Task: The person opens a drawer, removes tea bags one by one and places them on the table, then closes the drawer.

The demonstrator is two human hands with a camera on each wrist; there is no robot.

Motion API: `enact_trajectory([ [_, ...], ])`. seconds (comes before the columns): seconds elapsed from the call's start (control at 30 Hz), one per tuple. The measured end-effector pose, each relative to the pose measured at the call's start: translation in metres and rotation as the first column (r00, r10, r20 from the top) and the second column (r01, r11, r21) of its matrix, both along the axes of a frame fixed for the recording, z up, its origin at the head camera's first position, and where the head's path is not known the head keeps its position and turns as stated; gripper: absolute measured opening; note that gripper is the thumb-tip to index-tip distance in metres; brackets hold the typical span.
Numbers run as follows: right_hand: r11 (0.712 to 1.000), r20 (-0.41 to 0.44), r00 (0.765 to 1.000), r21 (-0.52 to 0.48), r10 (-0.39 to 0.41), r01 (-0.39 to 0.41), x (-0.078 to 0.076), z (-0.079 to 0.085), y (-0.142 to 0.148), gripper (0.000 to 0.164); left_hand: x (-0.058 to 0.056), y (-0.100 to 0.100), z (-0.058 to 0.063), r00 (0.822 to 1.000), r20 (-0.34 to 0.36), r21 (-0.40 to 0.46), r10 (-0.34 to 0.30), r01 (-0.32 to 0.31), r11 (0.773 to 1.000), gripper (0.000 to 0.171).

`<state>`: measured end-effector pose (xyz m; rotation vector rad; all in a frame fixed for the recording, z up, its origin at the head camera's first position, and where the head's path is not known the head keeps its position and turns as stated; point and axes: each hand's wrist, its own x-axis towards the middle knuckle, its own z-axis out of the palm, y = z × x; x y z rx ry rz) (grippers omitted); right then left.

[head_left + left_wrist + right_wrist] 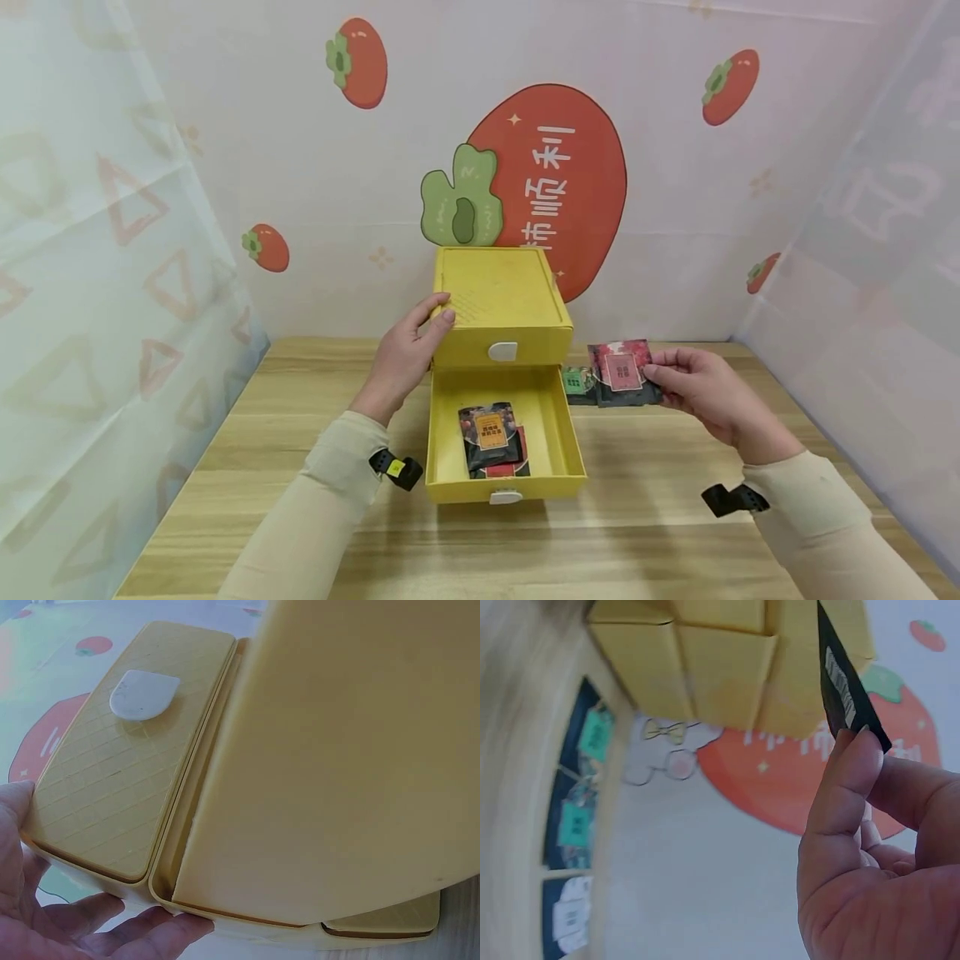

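A yellow drawer box (502, 287) stands at the back of the table, its upper drawer (135, 765) closed and the drawer below (506, 492) pulled out. My left hand (405, 350) holds the box's left upper corner, thumb over the top edge and fingers along the side. In that drawer lies a dark packet with an orange label (491, 433), partly covering a red one (510, 468). To the right of the box, my right hand (708, 387) pinches a red-and-black packet with a pink label (622, 373) by its right edge; its dark back with a barcode shows in the right wrist view.
Behind the held packet, a green-labelled packet (577, 385) lies beside the box. The right wrist view shows a row of packets (576, 825) with green and white labels on the wooden table (637, 517). A printed backdrop (315, 167) rises behind the table.
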<state>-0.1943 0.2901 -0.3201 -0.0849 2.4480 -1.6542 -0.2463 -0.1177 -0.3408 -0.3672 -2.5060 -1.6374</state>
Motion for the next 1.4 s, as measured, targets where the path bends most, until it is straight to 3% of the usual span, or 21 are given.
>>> enact_trajectory([
  [0.27, 0.998, 0.123, 0.992, 0.07, -0.001, -0.008, -0.017, -0.045, -0.003, 0.037, -0.001, -0.001, 0.0, 1.0, -0.006, -0.01, 0.002, -0.002, 1.0, 0.062],
  [0.47, 0.993, 0.167, 0.986, 0.119, -0.023, 0.003, -0.021, -0.066, -0.014, 0.033, -0.001, 0.0, 0.0, 1.0, -0.01, -0.01, -0.002, 0.002, 1.0, 0.061],
  [0.87, 0.983, 0.192, 0.977, 0.176, -0.087, 0.053, -0.029, -0.088, -0.031, 0.031, -0.002, 0.0, 0.0, 1.0, -0.008, -0.01, 0.01, -0.01, 1.0, 0.06],
  [1.4, 0.923, 0.187, 0.974, 0.383, -0.125, 0.045, -0.04, -0.111, -0.034, 0.024, -0.002, 0.0, 0.0, 1.0, -0.005, -0.008, 0.007, -0.007, 1.0, 0.061],
])
